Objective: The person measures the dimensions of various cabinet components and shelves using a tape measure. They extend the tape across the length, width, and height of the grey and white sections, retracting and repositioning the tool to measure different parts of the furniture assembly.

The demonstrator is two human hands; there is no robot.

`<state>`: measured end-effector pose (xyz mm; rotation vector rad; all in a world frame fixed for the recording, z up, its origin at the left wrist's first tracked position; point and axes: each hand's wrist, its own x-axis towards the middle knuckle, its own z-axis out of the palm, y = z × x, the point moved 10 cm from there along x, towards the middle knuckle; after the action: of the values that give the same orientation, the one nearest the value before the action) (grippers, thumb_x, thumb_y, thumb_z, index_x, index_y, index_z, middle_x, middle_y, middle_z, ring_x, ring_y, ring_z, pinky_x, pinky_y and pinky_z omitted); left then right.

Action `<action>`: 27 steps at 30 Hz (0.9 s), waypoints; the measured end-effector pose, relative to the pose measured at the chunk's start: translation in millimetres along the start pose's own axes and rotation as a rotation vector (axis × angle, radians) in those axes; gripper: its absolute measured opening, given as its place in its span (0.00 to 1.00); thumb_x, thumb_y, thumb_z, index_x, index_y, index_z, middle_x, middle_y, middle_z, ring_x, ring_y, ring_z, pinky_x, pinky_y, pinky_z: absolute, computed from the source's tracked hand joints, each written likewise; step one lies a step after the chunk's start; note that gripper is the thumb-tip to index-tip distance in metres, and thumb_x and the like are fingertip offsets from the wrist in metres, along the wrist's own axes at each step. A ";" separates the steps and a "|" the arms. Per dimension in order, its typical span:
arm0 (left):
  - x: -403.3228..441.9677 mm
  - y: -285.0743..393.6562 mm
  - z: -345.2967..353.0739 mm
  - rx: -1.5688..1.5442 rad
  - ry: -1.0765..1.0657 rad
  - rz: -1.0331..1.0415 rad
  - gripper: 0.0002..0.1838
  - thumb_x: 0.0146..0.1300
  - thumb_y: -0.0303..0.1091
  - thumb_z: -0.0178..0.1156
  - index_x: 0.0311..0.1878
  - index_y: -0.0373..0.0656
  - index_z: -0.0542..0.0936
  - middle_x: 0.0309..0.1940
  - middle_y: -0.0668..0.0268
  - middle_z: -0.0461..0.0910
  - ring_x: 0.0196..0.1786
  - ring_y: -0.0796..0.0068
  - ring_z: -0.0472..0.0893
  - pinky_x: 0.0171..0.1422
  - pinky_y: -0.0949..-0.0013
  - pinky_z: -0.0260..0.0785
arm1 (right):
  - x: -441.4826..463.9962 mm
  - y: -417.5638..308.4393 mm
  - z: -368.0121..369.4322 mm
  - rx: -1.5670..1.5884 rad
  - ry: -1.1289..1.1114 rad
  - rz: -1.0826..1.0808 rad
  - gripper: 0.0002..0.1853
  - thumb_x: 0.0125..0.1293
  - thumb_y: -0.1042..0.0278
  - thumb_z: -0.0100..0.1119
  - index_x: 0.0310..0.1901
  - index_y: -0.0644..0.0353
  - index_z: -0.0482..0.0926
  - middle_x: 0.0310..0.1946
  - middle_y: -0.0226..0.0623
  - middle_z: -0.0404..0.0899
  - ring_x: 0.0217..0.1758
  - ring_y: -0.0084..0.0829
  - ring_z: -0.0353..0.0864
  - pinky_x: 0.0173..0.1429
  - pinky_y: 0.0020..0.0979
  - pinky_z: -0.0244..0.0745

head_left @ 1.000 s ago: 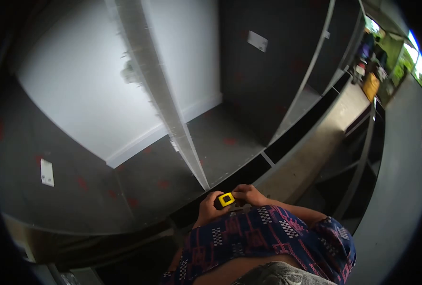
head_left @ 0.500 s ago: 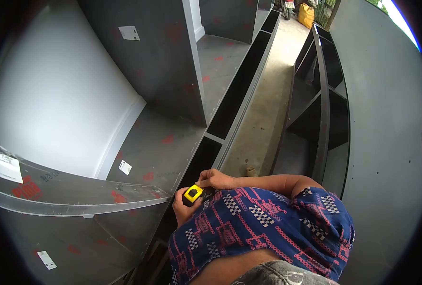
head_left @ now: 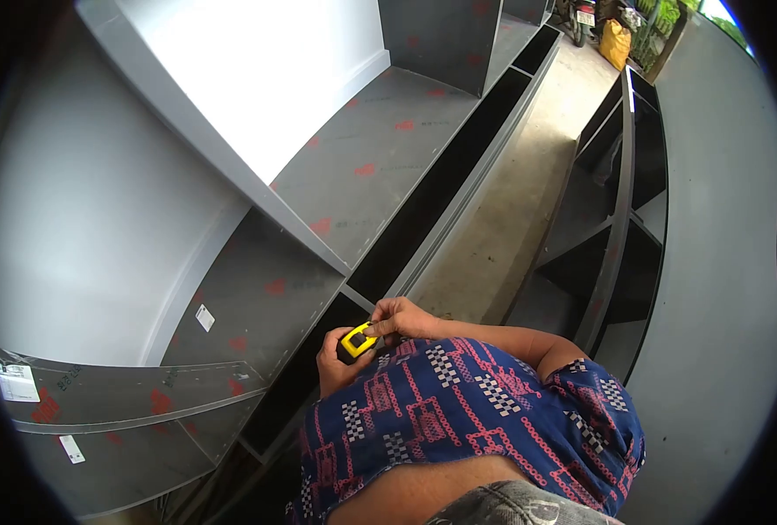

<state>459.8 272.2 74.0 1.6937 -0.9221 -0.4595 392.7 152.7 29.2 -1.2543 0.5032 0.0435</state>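
Note:
A yellow and black tape measure [head_left: 358, 341] is held in front of my patterned shirt, close to the cabinet's front edge. My left hand [head_left: 335, 360] wraps round its black side. From the other side, my right hand [head_left: 399, 318] reaches over, its thumb and fingers pinched at the tape measure's yellow corner. No drawn-out blade can be made out. Beyond my hands lies the grey cabinet floor [head_left: 353, 188] with red printed marks.
An upright grey divider [head_left: 222, 144] rises ahead, and a lower panel [head_left: 134, 398] with labels is at the left. A concrete aisle [head_left: 493, 210] runs beside another shelf unit [head_left: 611, 262]. At its far end are a yellow sack [head_left: 615, 44] and a motorbike [head_left: 582, 19].
The view has swung towards the aisle, and more of the shelf unit on the right shows. Both hands keep hold of the tape measure; the right fingers now lie closer over its yellow corner.

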 end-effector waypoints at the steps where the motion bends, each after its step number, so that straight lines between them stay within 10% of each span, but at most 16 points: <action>1: -2.5 1.6 2.0 0.001 0.033 0.000 0.26 0.46 0.40 0.72 0.46 0.39 0.74 0.40 0.58 0.79 0.44 0.65 0.80 0.51 0.65 0.70 | 1.6 3.9 -1.0 0.006 -0.025 0.031 0.11 0.55 0.69 0.70 0.31 0.60 0.75 0.22 0.30 0.77 0.20 0.20 0.74 0.24 0.20 0.67; 14: -7.1 -3.5 -11.2 0.023 0.230 0.011 0.24 0.42 0.34 0.72 0.44 0.41 0.74 0.38 0.60 0.78 0.43 0.66 0.80 0.50 0.66 0.71 | -5.5 -94.8 -41.4 -0.120 0.041 -0.151 0.13 0.47 0.81 0.67 0.30 0.58 0.72 0.23 0.29 0.76 0.20 0.20 0.72 0.23 0.21 0.65; 27: -9.6 -9.7 -7.0 -0.125 0.428 0.114 0.25 0.46 0.31 0.70 0.47 0.42 0.70 0.44 0.57 0.80 0.46 0.65 0.82 0.52 0.65 0.72 | -24.6 -192.5 23.6 -0.922 -0.108 -0.334 0.08 0.48 0.80 0.65 0.29 0.62 0.74 0.20 0.25 0.72 0.25 0.16 0.69 0.31 0.23 0.65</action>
<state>462.1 284.9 65.8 1.5343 -0.6564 -0.0685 436.8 117.5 216.3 -2.2117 0.1551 0.0636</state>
